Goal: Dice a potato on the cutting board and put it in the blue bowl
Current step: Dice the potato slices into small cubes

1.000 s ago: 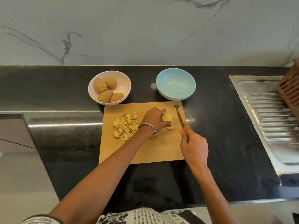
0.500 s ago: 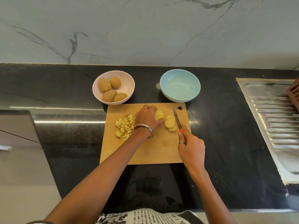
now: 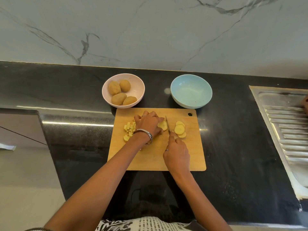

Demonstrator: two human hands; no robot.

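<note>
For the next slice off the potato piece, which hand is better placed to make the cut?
The right hand: it grips the knife, whose blade sits against the potato piece on the cutting board. The left hand is busy holding that piece steady.

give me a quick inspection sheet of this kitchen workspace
surface: black counter, wooden cutting board on it
job's things: potato piece under knife; slices to its right; diced pile on the left; blue bowl empty
clutter: pink bowl with four whole potatoes
hands: left hand holds potato piece; right hand grips knife
cables: nothing seen
surroundings: marble wall, steel drainboard at right
</note>
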